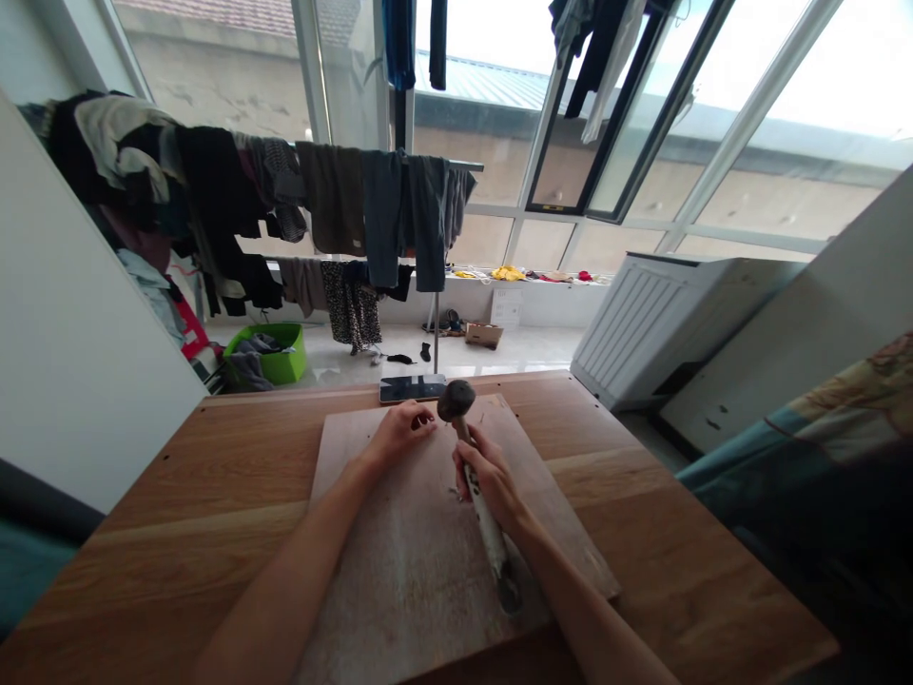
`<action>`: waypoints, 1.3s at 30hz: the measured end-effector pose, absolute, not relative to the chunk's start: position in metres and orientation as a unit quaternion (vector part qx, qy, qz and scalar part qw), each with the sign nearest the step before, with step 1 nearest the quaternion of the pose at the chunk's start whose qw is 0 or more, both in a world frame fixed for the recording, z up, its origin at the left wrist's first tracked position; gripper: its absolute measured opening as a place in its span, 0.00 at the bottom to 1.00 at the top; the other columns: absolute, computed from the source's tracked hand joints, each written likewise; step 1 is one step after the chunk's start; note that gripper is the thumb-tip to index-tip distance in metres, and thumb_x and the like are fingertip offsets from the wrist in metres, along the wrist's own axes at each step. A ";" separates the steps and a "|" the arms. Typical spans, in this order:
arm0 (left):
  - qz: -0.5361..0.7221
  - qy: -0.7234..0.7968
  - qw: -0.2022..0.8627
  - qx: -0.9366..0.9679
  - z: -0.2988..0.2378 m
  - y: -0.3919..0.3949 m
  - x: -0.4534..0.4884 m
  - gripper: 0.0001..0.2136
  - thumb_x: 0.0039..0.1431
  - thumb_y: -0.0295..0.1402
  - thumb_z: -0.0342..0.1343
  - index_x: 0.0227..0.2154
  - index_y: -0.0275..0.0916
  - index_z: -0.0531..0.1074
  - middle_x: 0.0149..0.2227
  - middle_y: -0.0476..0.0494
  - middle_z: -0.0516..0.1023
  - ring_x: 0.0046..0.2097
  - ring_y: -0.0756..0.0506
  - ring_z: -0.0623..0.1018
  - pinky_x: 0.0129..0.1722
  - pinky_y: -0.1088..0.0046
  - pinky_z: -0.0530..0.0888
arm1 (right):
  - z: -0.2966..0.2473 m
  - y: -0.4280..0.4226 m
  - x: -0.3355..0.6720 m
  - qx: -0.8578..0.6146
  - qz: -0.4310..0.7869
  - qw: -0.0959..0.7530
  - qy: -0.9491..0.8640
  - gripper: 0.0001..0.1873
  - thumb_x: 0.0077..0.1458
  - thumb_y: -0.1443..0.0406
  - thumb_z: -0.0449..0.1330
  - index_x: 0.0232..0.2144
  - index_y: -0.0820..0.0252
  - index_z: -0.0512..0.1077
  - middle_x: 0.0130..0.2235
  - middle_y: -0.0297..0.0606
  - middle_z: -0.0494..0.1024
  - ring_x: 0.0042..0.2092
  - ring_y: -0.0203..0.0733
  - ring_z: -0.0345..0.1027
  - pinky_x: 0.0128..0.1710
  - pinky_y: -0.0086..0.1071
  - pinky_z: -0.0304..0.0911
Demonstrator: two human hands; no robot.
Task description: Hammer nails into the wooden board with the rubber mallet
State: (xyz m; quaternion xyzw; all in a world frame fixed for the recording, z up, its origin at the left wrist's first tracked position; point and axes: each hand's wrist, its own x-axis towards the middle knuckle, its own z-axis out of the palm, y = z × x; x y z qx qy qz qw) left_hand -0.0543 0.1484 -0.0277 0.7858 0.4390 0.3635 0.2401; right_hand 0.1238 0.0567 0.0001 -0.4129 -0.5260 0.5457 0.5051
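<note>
Over board (406, 561), R hand (494, 476) grips hammer (488, 518); L hand (400, 430) curled, hold unclear; garment tag (357, 244) illegible.

Our left forearm (306, 561) and right forearm (577, 580) were bare, smooth in outline, slim near the hands and broader further up. Our left hand (399, 435) and right hand (497, 480) were bare too, with slender fingers (408, 409); the nails were too small to make out.
</note>
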 end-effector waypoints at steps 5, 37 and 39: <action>0.370 0.441 0.253 0.778 -0.027 0.152 -0.057 0.06 0.54 0.31 0.57 0.30 0.35 0.77 0.28 0.48 0.75 0.30 0.49 0.73 0.33 0.74 0.70 | -0.005 0.050 0.120 -0.387 0.590 0.503 -0.499 0.12 0.56 0.57 0.57 0.38 0.58 0.65 0.26 0.26 0.69 0.16 0.28 0.60 0.13 0.23 0.55; 0.387 0.403 0.256 0.788 -0.030 0.153 -0.057 0.05 0.51 0.24 0.55 0.28 0.35 0.75 0.27 0.49 0.73 0.30 0.50 0.70 0.31 0.76 0.66 | -0.009 0.054 0.117 -0.381 0.580 0.489 -0.529 0.17 0.54 0.59 0.58 0.45 0.60 0.69 0.31 0.31 0.75 0.13 0.27 0.59 0.10 0.23 0.51; 0.381 0.407 0.251 0.792 -0.030 0.153 -0.057 0.04 0.50 0.25 0.55 0.28 0.36 0.74 0.26 0.50 0.72 0.29 0.50 0.69 0.30 0.76 0.66 | -0.007 0.053 0.117 -0.377 0.582 0.492 -0.527 0.18 0.54 0.59 0.58 0.46 0.60 0.70 0.30 0.30 0.75 0.13 0.27 0.59 0.10 0.23 0.51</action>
